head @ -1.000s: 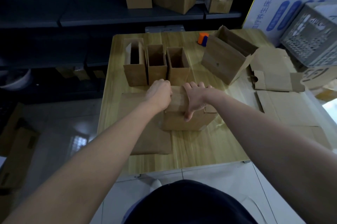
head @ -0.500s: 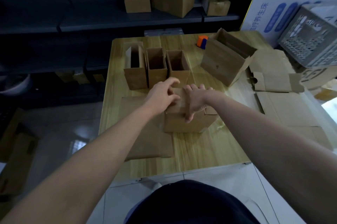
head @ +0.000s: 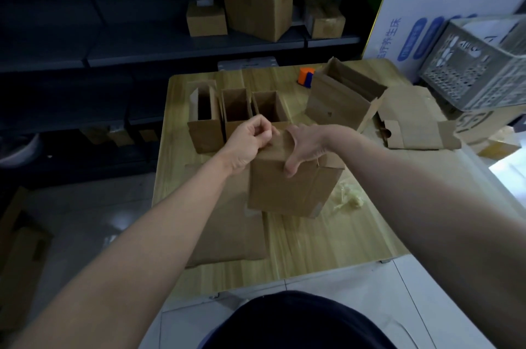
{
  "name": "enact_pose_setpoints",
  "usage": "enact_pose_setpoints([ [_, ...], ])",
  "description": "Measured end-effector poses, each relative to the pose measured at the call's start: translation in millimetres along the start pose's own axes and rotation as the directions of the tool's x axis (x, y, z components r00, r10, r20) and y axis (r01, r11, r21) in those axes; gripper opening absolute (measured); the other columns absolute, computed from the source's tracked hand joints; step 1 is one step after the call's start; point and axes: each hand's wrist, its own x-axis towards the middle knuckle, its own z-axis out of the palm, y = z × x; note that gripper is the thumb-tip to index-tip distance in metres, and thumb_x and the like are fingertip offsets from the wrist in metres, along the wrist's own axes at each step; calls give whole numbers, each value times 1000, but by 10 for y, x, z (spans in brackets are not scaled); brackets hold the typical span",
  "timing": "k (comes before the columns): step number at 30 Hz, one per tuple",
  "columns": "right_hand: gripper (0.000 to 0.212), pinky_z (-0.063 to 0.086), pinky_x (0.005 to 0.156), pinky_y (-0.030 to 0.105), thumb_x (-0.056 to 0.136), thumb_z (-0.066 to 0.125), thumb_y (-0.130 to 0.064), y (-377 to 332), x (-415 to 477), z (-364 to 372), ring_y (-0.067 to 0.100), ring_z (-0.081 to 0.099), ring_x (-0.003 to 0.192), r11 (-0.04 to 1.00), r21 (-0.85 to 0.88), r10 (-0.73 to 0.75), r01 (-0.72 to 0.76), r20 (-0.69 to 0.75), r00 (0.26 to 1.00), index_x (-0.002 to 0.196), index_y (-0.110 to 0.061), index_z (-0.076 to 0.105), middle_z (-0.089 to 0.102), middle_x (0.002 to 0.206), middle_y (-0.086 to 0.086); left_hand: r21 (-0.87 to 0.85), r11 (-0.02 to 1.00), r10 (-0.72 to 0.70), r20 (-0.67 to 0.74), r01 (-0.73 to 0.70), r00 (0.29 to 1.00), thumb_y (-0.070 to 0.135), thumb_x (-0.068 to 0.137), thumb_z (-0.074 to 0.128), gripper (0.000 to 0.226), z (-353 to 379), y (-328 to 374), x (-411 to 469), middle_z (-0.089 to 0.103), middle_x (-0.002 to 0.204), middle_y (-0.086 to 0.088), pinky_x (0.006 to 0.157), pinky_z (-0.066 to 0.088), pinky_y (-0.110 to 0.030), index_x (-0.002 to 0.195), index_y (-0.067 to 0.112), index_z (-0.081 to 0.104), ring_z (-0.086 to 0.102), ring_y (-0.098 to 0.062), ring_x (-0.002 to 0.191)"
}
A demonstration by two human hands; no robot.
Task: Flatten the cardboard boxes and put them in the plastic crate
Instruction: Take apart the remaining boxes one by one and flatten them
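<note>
A closed brown cardboard box [head: 287, 189] stands in the middle of the wooden table [head: 327, 243]. My right hand [head: 308, 146] lies over its top, thumb down the front face. My left hand [head: 250, 141] pinches something at the box's top left edge, fingers curled. Under and left of the box lies a flattened sheet of cardboard [head: 227, 235]. Three open small boxes [head: 236, 115] stand in a row behind my hands. A larger open box [head: 341, 98] leans at the back right. The grey plastic crate [head: 478, 64] sits at the far right, tilted.
Flattened cardboard pieces [head: 412, 126] lie on the table's right side. Crumpled clear tape [head: 347, 198] lies right of the held box. An orange and blue object [head: 306, 77] sits at the table's far edge. Dark shelves with boxes [head: 259, 7] stand behind the table.
The box has risen from lying low to standing taller under my hands. My left hand went from a fist on the top to a pinch at the top edge.
</note>
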Motion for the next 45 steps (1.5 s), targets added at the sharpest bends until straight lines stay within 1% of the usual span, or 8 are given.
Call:
enact_pose_setpoints([
  [7, 125, 36, 104, 50, 46, 79, -61, 131, 0, 85, 28, 35, 128, 988, 153, 17, -10, -42, 999, 147, -30, 13, 32, 144, 3, -675, 738, -149, -136, 18, 979, 2, 98, 38, 27, -45, 90, 75, 45, 70, -6, 79, 46, -30, 73, 11, 43, 51, -20, 75],
  [18, 121, 28, 109, 56, 51, 82, -53, 299, -19, 90, 32, 24, 134, 977, 196, -34, 79, -224, 974, 147, -26, 13, 30, 144, 4, -732, 674, -435, -281, 102, 856, -2, 83, 64, 16, -139, 25, 276, 57, 69, -6, 57, 56, -28, 85, 7, 51, 52, -11, 49],
  [25, 117, 29, 109, 50, 51, 81, -54, 326, -12, 121, 29, 33, 127, 978, 175, -69, 111, -228, 971, 145, -23, 19, 34, 140, 3, -643, 745, -508, -371, 180, 777, 11, 82, 70, 18, -115, 0, 376, 39, 51, 6, 36, 32, -16, 95, 7, 58, 32, -3, 35],
  [29, 115, 27, 110, 52, 55, 83, -48, 397, -26, 176, 29, 32, 128, 971, 210, -62, 116, -248, 967, 146, -22, 17, 33, 141, 3, -687, 715, -477, -346, 128, 808, 15, 83, 69, 15, -113, -51, 345, 44, 49, 8, 45, 40, -18, 93, 11, 59, 37, -4, 42],
  [32, 115, 31, 108, 51, 57, 84, -43, 532, -53, 167, 28, 32, 128, 952, 288, -28, 102, -249, 968, 146, -22, 14, 31, 143, 4, -441, 857, -355, -131, 266, 926, 24, 75, 75, 26, -106, -55, 267, 62, 63, 7, 67, 46, -26, 94, 13, 61, 50, -9, 61],
  [35, 115, 34, 107, 51, 57, 85, -41, 601, -65, 145, 27, 33, 127, 947, 307, -11, 97, -270, 963, 145, -21, 15, 30, 142, 3, -286, 891, -358, 31, 352, 933, 22, 74, 74, 21, -36, -43, 217, 64, 79, -1, 69, 46, -28, 87, 14, 60, 54, -14, 74],
  [41, 116, 40, 103, 48, 54, 86, -37, 601, -72, 137, 23, 36, 122, 912, 384, -55, 145, -236, 970, 145, -22, 15, 32, 137, -1, -366, 884, -320, -17, 292, 947, -1, 86, 60, 22, -37, -3, 255, 60, 76, -5, 59, 53, -23, 71, 13, 52, 56, -14, 69],
  [45, 121, 43, 100, 46, 47, 86, -40, 620, -105, 91, 21, 40, 117, 878, 454, -57, 152, -216, 975, 144, -25, 16, 34, 131, -2, -577, 768, -473, -215, 279, 855, -1, 86, 60, 7, -167, -83, 246, 68, 95, -13, 63, 57, -25, 91, 3, 62, 67, -19, 83],
])
